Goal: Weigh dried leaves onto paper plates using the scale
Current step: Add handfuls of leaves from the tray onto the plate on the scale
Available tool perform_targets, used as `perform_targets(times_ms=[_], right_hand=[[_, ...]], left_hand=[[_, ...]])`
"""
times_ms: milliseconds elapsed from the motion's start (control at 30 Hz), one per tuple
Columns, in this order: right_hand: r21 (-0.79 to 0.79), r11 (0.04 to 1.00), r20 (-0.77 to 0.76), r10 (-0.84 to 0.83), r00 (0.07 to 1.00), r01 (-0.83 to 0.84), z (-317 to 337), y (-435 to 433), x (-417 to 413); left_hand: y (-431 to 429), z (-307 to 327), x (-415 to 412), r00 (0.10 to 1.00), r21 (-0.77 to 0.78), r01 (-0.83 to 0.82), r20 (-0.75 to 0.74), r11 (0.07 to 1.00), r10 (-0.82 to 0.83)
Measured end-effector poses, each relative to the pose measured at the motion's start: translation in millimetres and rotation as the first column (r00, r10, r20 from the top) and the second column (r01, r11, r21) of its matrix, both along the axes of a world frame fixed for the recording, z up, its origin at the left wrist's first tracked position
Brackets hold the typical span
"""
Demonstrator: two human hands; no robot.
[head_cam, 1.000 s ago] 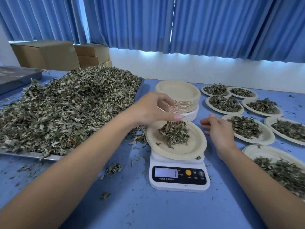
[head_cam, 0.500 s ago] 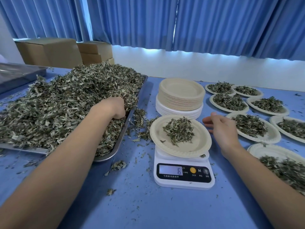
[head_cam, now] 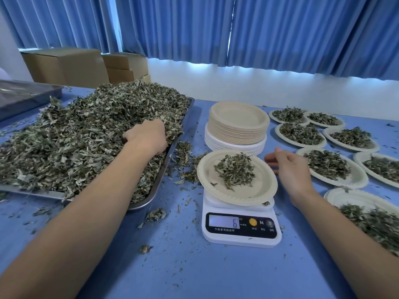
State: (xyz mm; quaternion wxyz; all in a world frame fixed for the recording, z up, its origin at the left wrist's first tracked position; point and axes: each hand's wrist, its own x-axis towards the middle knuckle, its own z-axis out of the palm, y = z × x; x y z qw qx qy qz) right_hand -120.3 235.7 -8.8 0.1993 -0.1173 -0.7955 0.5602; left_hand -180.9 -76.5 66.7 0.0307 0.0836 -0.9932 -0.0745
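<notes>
Left hand [head_cam: 149, 137] no longer above the plate [head_cam: 218, 194] on the scale [head_cam: 241, 233], as one second ago. Now back at the near right corner of the tray [head_cam: 158, 183], sunk into the big heap of dried leaves [head_cam: 86, 134]. Fingers hidden under the leaves, so impossible to tell whether closed on a new pinch or only digging. Since half a second ago almost no move: same place in the heap.

Right hand [head_cam: 289, 167] as before, loose and holding nothing, fingers relaxed, just beside the right rim of the plate, not clearly touching it.

In the middle of the plate, a small mound of leaves [head_cam: 235, 169]. Display of the scale showing 6. Compared with the filled plates [head_cam: 336, 169] on the right, a smaller portion, so probably still under the wanted weight.

Meaning for the task: last pinch not enough, another one probably being fetched. Next, most likely, to bring it over and add little by little while watching the number. Behind the scale, stack of empty plates [head_cam: 237, 124], ready for the following rounds.
</notes>
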Motion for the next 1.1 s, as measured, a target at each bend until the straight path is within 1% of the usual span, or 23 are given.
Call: perform_targets(times_ms=[100,267,533,633,867,1000,1100], right_hand=[[-0.002,1.0,-0.004,0.001,1.0,-0.001,0,0,0],[0.02,1.0,-0.003,0.005,1.0,-0.005,0,1,1],[0.015,1.0,-0.004,0.008,1.0,-0.008,0,1,0],[0.014,1.0,-0.008,0.008,1.0,-0.008,-1,2,0],[0.007,1.0,-0.006,0.014,1.0,-0.014,0,1,-1],[0.009,1.0,-0.007,0.01,1.0,-0.01,-1,2,0],[0.006,1.0,-0.008,0.007,1.0,-0.007,-1,2,0]], left_hand=[[2,2,-2,0.997,0.022,-0.03,-0.066,0.999,0.031],[4,7,-7,0.986,0.004,-0.064,-0.153,0.998,0.064],[-8,21,-6,0.98,-0.046,-0.089,-0.182,0.995,0.08],[-10,27,-4,0.978,-0.009,-0.07,-0.196,0.998,0.067],[-13,32,3,0.93,0.079,-0.014,-0.364,0.997,0.041],[-14,37,6,0.911,0.11,-0.026,-0.406,0.994,0.069],[-14,36,6,0.892,0.169,0.025,-0.449,0.985,0.055]])
